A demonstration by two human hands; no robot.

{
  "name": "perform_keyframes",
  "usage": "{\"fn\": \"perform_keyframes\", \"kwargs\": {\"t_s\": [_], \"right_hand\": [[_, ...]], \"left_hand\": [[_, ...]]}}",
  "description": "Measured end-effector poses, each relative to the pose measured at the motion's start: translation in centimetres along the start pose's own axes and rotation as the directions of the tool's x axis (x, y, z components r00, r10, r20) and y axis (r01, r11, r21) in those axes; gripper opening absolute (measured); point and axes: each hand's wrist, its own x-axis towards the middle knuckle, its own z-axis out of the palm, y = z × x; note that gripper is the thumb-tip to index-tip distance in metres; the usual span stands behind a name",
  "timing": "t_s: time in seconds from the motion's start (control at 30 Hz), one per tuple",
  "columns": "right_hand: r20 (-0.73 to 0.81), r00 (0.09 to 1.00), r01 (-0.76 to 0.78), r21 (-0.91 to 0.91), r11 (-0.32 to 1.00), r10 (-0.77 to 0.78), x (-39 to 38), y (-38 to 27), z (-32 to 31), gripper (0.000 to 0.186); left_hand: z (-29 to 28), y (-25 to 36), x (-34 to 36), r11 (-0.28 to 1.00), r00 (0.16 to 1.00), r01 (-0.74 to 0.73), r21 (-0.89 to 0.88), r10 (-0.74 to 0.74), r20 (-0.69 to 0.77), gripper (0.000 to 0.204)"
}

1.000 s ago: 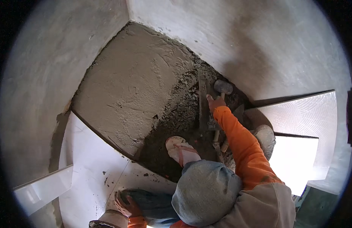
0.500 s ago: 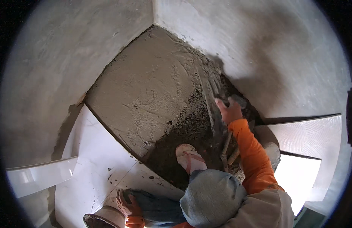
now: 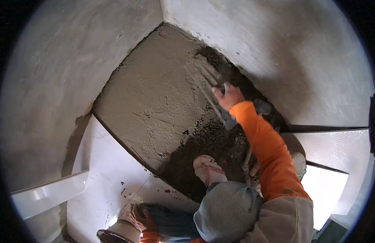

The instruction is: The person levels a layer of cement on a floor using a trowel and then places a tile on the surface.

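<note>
My right hand (image 3: 230, 98), in an orange sleeve, grips a long flat float (image 3: 203, 77) coated in grey mortar. The float lies slantwise at the right edge of the smoothed mortar bed (image 3: 143, 93), beside darker, crumbly mortar (image 3: 209, 131). The float's handle is hidden under my hand. At the lower left, my left hand (image 3: 147, 220) rests by the dark trouser leg (image 3: 171, 220), its thumb apart from the fingers and nothing seen in it. A foot in a thong sandal (image 3: 209, 170) stands on the dark mortar.
Bare plaster walls (image 3: 74, 52) meet at the far corner. White tiles (image 3: 102, 162) with mortar crumbs border the bed at left. A bucket (image 3: 121, 231) stands by my left hand. Wooden-handled tools (image 3: 252, 166) lie below my right forearm. Loose tiles (image 3: 333, 156) lean at right.
My right hand has moved the float up and left, tilting it toward the smoothed bed. Dark mortar now shows along the right wall. The whole view has shifted slightly; my left hand stays at the leg.
</note>
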Motion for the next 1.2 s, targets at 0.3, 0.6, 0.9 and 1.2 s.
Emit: {"fn": "perform_keyframes", "kwargs": {"t_s": [0.3,0.6,0.9,1.2], "right_hand": [[0.014,0.998,0.063,-0.136,0.989,-0.062,14.8,1.9,0.4,0.073],[0.059,0.998,0.027,-0.114,0.993,-0.02,23.2,-5.4,-0.1,0.067],[-0.031,0.998,0.045,-0.19,0.981,-0.052,16.3,3.6,1.5,0.067],[0.058,0.996,-0.052,-0.263,0.963,0.069,8.2,12.3,0.5,0.077]], "left_hand": [[1.2,-0.3,0.7,0.998,1.0,0.022,0.058,-0.022,0.003,0.048],[2.0,-0.8,1.5,0.982,0.997,-0.031,0.189,0.016,0.079,0.05],[1.2,0.6,-0.1,0.973,0.993,0.11,0.202,-0.114,0.011,0.052],[0.6,-0.3,-0.5,0.997,0.999,0.044,0.062,-0.046,0.029,0.051]]}}
